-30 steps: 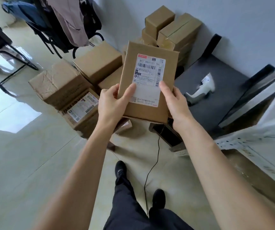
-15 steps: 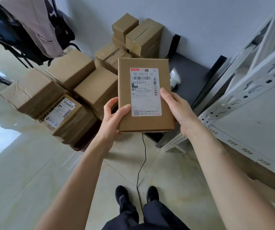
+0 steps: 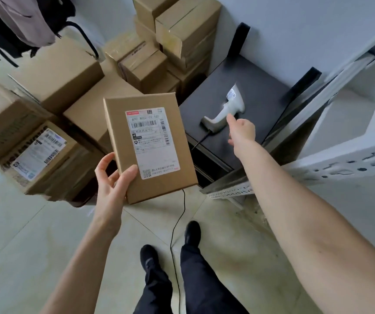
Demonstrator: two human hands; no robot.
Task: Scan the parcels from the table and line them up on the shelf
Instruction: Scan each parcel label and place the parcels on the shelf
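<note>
Head view: the left hand (image 3: 112,184) pinches a flat parcel (image 3: 150,146) by its near left corner, thumb on the labelled face, fingers behind; the parcel is held in the air, label up, left of the dark bench (image 3: 256,105). The right hand (image 3: 242,130) reaches over the bench, fingers spread and loose, its forefinger at the grip of the white scanner (image 3: 226,112); whether it touches, I cannot tell. The scanner lies on the bench, its black cable (image 3: 175,223) trailing down to the floor between two black shoes. More boxes (image 3: 73,91) are heaped far left, some labelled. A white shelf (image 3: 351,159) frame stands right, close against the bench.
</note>
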